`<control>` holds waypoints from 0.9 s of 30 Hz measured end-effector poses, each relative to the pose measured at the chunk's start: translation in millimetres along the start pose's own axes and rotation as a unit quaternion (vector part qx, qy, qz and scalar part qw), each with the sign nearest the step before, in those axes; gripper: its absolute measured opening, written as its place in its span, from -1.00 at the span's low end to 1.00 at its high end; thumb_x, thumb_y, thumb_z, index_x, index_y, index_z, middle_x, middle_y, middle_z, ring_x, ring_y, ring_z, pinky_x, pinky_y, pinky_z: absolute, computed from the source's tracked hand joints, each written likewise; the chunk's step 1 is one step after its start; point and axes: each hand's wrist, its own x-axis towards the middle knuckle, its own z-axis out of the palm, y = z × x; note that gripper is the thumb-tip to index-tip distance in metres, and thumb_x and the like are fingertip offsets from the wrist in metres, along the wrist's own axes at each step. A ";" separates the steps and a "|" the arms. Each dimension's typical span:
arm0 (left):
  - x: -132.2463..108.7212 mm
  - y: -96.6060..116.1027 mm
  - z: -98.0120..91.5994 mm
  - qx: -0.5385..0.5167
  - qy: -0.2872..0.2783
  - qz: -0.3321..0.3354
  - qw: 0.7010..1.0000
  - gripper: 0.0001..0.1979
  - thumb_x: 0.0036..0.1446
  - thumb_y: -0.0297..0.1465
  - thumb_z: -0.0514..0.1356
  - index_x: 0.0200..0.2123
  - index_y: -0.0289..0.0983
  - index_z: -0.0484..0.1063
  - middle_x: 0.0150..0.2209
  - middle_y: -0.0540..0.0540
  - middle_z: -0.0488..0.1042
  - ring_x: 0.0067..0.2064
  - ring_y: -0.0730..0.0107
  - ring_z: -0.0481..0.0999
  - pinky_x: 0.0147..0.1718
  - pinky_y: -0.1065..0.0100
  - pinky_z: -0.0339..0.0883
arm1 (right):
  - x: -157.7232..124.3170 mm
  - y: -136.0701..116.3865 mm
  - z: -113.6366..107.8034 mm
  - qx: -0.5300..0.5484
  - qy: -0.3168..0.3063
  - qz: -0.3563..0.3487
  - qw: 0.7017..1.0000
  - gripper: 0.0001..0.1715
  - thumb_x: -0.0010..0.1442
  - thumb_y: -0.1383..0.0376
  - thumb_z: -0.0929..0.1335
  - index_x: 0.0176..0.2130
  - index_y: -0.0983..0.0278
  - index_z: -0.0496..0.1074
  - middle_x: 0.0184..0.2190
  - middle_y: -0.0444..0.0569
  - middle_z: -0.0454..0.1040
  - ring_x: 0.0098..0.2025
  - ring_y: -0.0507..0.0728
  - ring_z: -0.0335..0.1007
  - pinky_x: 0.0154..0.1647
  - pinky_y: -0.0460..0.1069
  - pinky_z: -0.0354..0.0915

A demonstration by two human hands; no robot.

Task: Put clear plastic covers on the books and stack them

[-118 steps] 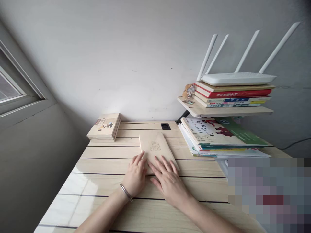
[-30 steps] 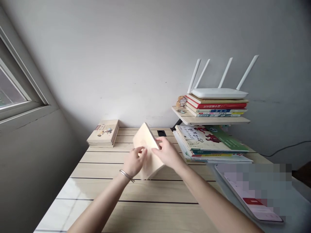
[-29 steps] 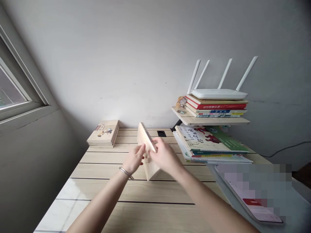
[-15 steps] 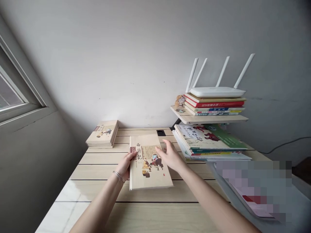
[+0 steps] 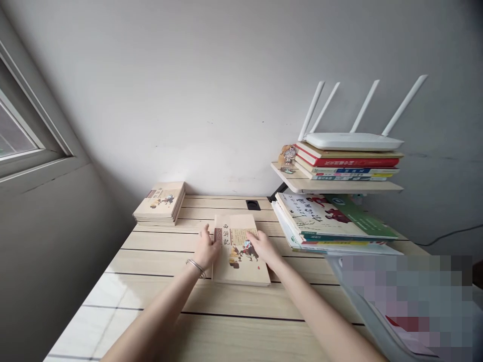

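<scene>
A cream paperback book (image 5: 241,271) with Chinese title characters and painted figures on its cover lies in front of me on the slatted wooden table (image 5: 245,334). My right hand (image 5: 264,250) grips its right edge, thumb on the cover and the other fingers hidden at the side. At the left edge is my left hand (image 5: 207,250), wearing a silver bangle. Its fingers are stretched out and apart, and the thumb side is close against the book. Whether it touches the spine is hard to see.
Matching books form a stack (image 5: 160,203) at the back left. On the right, a small shelf (image 5: 339,187) carries books, a figurine (image 5: 287,155) and a white router (image 5: 354,141); more books (image 5: 335,218) lie below. A black socket cover (image 5: 253,205) sits near the wall.
The book has moved from a tilted, raised pose to flatter on the table, slightly right in view. My left hand has loosened from its edge, while my right hand has closed on the right side.
</scene>
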 end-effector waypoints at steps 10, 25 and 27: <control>-45.2 -12.3 25.5 0.445 -0.120 0.298 0.836 -0.38 0.23 -0.11 -0.20 0.26 -0.32 -0.05 0.30 -0.24 -0.12 0.30 0.10 -0.16 0.21 -0.01 -0.19 | -20.0 -17.1 -4.1 -0.277 0.123 -0.077 0.950 -0.62 0.16 0.16 0.22 -0.16 0.35 0.41 -0.12 0.22 0.39 -0.08 0.28 0.34 -0.13 0.09 0.24; -53.3 -39.7 5.4 0.466 -0.070 0.366 0.803 -0.38 0.24 -0.13 -0.18 0.27 -0.36 -0.09 0.28 -0.27 -0.07 0.30 0.15 -0.13 0.20 0.14 -0.14 | -25.6 2.6 -10.1 -0.387 -0.068 -0.169 0.904 -0.24 0.25 -0.05 -0.05 0.29 0.28 -0.17 0.31 -0.02 -0.26 0.33 0.26 -0.49 0.21 0.39 -0.49; -57.3 -40.4 1.1 0.463 -0.074 0.362 0.805 -0.39 0.24 -0.15 -0.17 0.27 -0.33 -0.11 0.29 -0.24 -0.08 0.30 0.13 -0.14 0.20 0.13 -0.14 | -26.7 -3.5 -6.7 -0.392 -0.066 -0.203 0.895 -0.26 0.26 -0.04 -0.03 0.28 0.26 -0.13 0.31 -0.02 -0.25 0.33 0.27 -0.56 0.19 0.39 -0.57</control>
